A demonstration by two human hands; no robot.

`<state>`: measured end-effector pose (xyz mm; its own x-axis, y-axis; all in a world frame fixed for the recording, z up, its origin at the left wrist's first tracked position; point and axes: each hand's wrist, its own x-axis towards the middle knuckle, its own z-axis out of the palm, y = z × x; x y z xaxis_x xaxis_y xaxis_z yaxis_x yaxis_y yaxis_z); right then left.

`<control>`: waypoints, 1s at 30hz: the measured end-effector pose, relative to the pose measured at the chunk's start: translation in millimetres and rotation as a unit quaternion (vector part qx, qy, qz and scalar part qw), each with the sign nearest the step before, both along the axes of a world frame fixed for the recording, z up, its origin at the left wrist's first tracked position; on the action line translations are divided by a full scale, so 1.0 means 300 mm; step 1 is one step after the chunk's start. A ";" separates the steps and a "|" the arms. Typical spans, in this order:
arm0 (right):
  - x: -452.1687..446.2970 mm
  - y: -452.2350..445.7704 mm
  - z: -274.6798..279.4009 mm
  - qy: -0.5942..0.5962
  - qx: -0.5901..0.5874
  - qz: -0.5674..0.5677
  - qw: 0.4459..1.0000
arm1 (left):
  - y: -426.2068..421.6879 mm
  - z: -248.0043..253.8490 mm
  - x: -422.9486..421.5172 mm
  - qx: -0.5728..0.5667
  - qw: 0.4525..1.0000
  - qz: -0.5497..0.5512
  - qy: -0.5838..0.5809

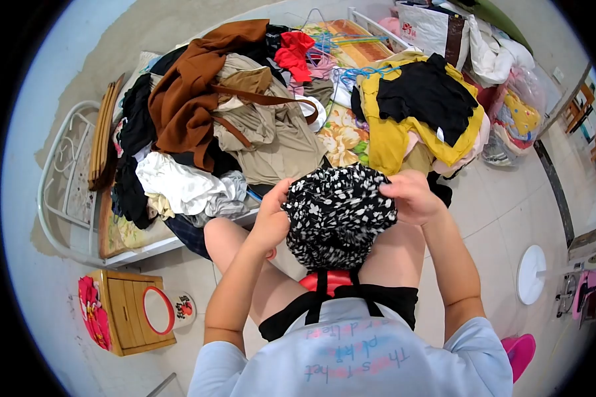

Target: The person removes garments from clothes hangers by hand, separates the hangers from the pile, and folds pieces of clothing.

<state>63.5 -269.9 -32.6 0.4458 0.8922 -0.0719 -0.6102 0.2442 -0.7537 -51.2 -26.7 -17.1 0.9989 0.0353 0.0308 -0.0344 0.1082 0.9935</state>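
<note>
A black cloth with a white floral print [338, 215] is stretched between my two hands above my lap, with thin black straps hanging from its lower edge. My left hand [271, 215] grips its left side, fingers closed on the fabric. At its upper right edge, my right hand [414, 197] pinches the cloth with the thumb on top. Just beyond the cloth, a beige garment [278, 149] and a yellow garment [391, 109] with a black top [427, 96] over it lie on the bed.
The bed [152, 253] carries a brown garment [182, 99], white clothes [179, 182] and blue hangers [367, 73]. At the lower left are a wooden cabinet [129, 311] and a bin [172, 311]. Bags [434, 30] stand at the upper right, a round white base [530, 274] at the right.
</note>
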 end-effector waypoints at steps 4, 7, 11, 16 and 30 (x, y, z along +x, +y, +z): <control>-0.057 0.078 0.022 0.194 0.120 -0.043 0.973 | -0.016 0.012 -0.002 -0.008 1.000 0.019 0.017; -0.064 0.077 -0.010 0.140 0.169 0.033 0.975 | -0.011 0.007 0.007 0.005 0.995 0.088 0.041; -0.048 0.046 0.005 -0.188 -0.100 0.096 0.972 | 0.072 -0.018 0.001 -0.015 0.984 0.174 0.024; -0.032 0.035 -0.009 -0.249 -0.147 0.321 0.902 | 0.084 -0.013 -0.001 0.093 0.977 0.191 0.029; -0.140 0.222 -0.061 -0.015 -0.033 0.005 0.999 | 0.116 0.040 -0.013 0.221 0.971 -0.042 0.080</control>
<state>21.5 -203.3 -50.9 0.4396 0.8905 -0.1177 -0.5900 0.1875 -0.7853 -55.0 8.2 -5.2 0.9909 -0.0274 -0.1321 0.1155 -0.3348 0.9352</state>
